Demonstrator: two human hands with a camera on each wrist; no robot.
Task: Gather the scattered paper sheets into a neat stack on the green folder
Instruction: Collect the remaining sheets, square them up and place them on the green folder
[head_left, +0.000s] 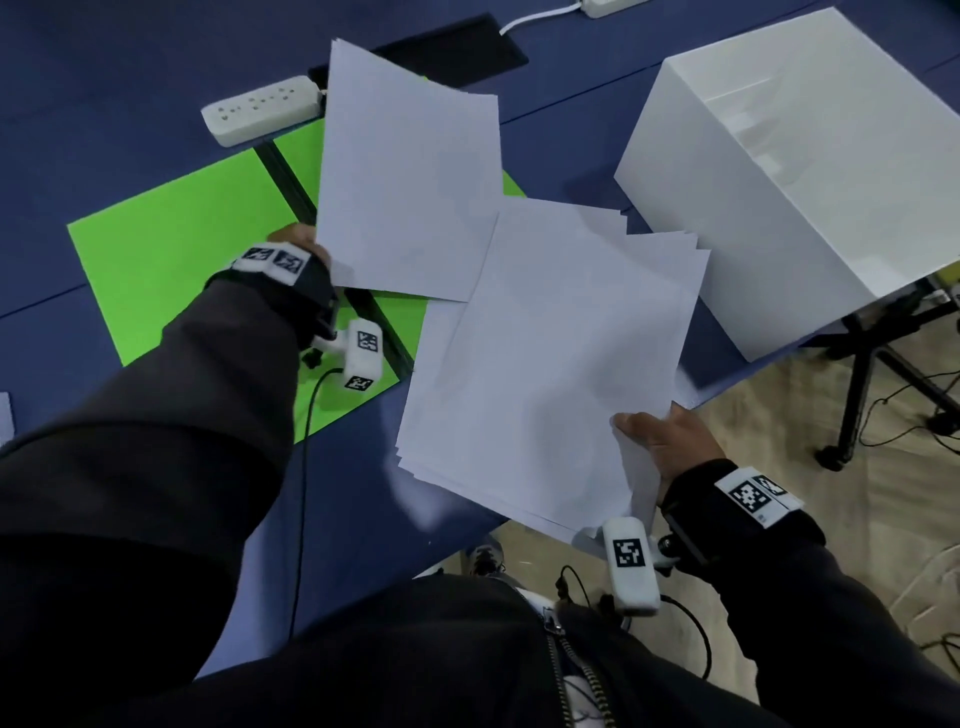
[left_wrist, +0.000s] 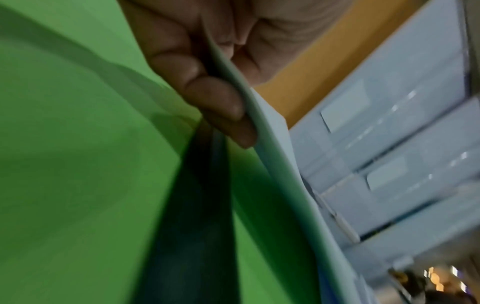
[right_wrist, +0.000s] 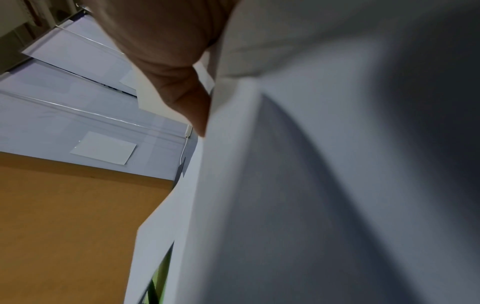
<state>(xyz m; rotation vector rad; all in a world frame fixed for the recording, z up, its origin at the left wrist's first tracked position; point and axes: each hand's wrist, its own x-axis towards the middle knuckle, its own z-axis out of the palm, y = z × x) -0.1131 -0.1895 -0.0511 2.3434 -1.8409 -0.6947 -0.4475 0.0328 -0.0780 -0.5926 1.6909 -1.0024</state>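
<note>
Looks like an office or lab workroom. Blue table (head_left: 130, 78) w/ white power strip (head_left: 262, 108) and a black pad (head_left: 457, 52), big white box (head_left: 810, 171) at the edge, wheeled stand legs (head_left: 857, 395) and loose cables (head_left: 914, 415) on a beige floor (head_left: 831, 509). Wrist views show ceiling panels (left_wrist: 389, 115) w/ light strips.

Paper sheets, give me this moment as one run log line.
left hand: grips paper batch above green folder | right hand: grips fanned paper stack | stacking: not yet done
</note>
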